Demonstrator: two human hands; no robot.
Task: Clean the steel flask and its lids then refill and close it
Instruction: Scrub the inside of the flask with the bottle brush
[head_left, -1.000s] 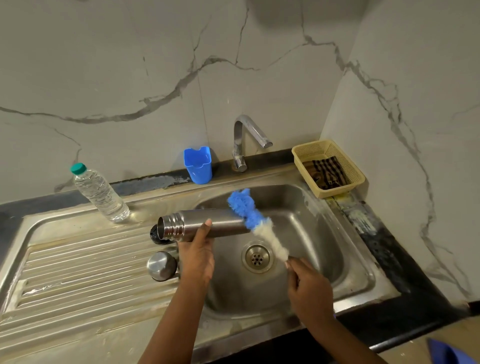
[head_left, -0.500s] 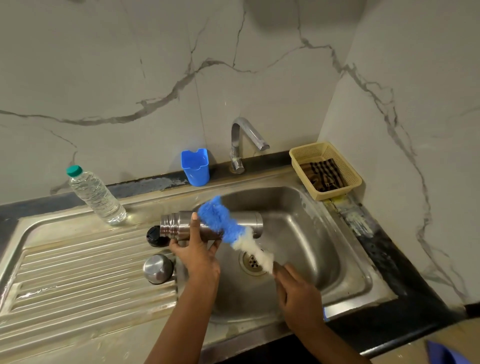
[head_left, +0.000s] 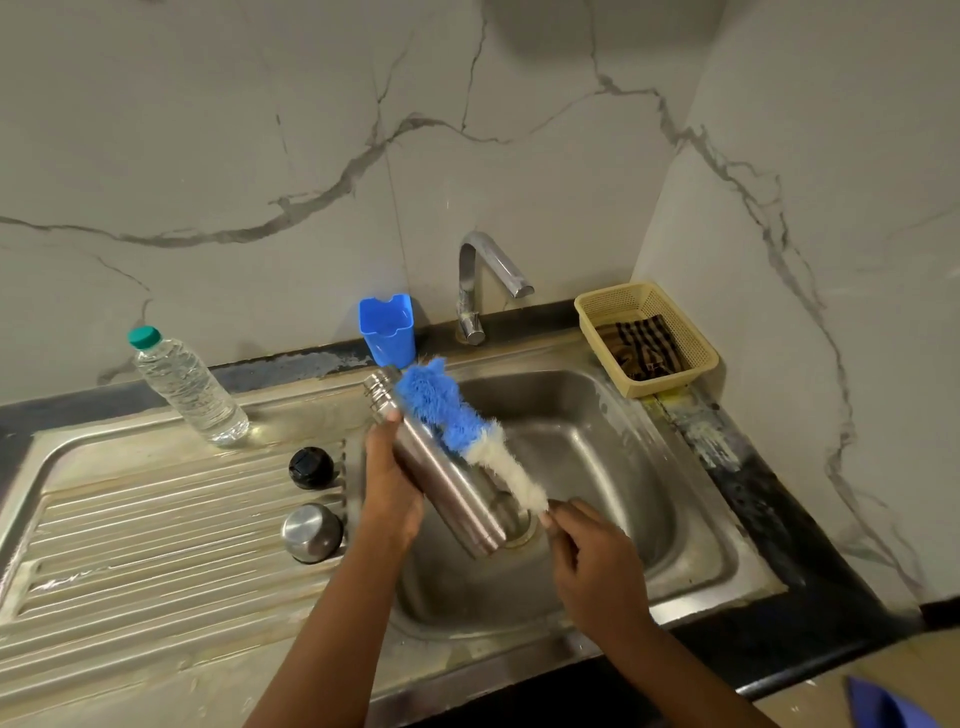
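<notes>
Left hand (head_left: 390, 488) fingers wrapped around smooth steel flask (head_left: 451, 478), right hand (head_left: 597, 558) pinching fluffy blue-white brush (head_left: 457, 421)

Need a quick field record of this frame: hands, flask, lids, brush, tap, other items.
left hand: grips steel flask mid-body, over the sink
flask pose: tilted, open mouth up toward the back-left, base low near the drain
right hand: holds handle of bottle brush
brush: blue and white bristles lie against the flask's outside
steel lid: on drainboard, off the flask
black lid: on drainboard, behind the steel one
tap: no water visible
other: water bottle, blue cup, basket with cloth
</notes>
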